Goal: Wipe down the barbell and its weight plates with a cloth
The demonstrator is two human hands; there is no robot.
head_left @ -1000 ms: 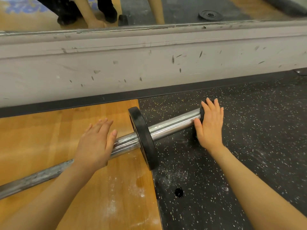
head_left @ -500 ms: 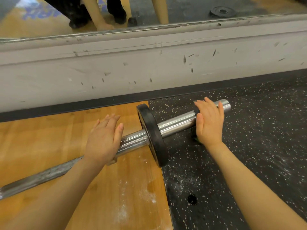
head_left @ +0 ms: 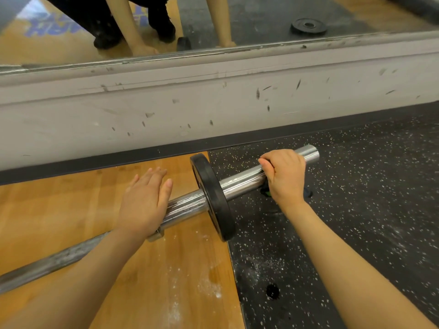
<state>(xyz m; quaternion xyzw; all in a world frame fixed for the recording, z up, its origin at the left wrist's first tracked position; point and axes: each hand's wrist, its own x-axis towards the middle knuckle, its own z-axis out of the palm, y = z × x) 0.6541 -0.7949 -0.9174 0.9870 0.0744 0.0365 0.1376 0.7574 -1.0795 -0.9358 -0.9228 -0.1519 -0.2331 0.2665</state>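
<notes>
**Right hand now closed around the sleeve; bar has rolled out past it**

My right hand [head_left: 283,178] has changed the most: a moment ago it lay flat with straight fingers over the end of the barbell [head_left: 240,184], and now its fingers are curled over the shiny sleeve, gripping it. Something dark with a bit of green [head_left: 265,191] peeks out under my palm. It may be the cloth, but too little of it shows for me to say. The sleeve's end, hidden by my fingers a second ago, now sticks out beyond my knuckles toward the wall [head_left: 213,110].

My left hand [head_left: 145,205] is as before, open, fingers straight and together, pressing flat on the bar just inside the collar, steadying it.

The barbell lies on the floor, slanting from lower left to upper right. Its dull shaft rests over the wood platform [head_left: 59,210] and the sleeve reaches over the speckled rubber mat [head_left: 356,210]. One black weight plate [head_left: 213,198] stands upright on the sleeve between my hands, right at the seam of wood and rubber.

I judge that wrapping the sleeve sets me up to rub along it; the plate looks not yet wiped. A second plate [head_left: 308,26] shows in the mirror above.
</notes>
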